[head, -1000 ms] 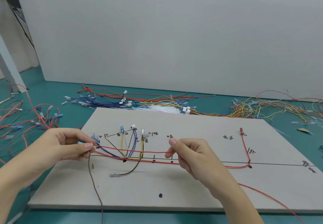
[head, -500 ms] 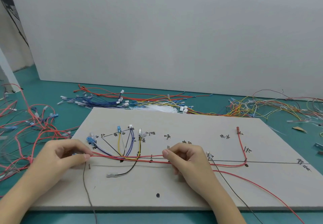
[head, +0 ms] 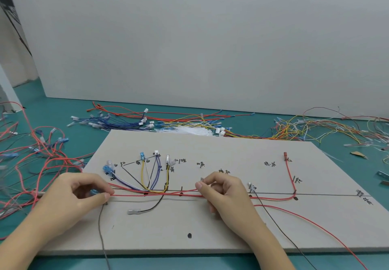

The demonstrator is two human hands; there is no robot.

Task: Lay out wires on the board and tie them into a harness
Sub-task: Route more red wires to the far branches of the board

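Observation:
A grey board (head: 231, 227) with hand-written marks lies flat on the teal table. Along its drawn line run red wires (head: 155, 195), and short blue, yellow and white wires with connectors (head: 147, 170) fan up from the line. My left hand (head: 71, 202) pinches the left end of the red wires, with a blue connector between its fingers. My right hand (head: 225, 194) pinches the same red wires near the board's middle and holds a small metal terminal at its fingertips. A black wire with a grey terminal (head: 133, 211) lies below the line.
Loose wire piles lie behind the board: blue ones (head: 117, 122), yellow and orange ones (head: 315, 128), and red ones (head: 31, 160) at the left. A red wire (head: 315, 225) and a dark wire (head: 280, 234) trail off the board's front edge. A white wall panel stands behind.
Both hands have lowered the red wires onto the board's drawn line. My right hand moved slightly right along them; a dark wire with a terminal now lies just to its right.

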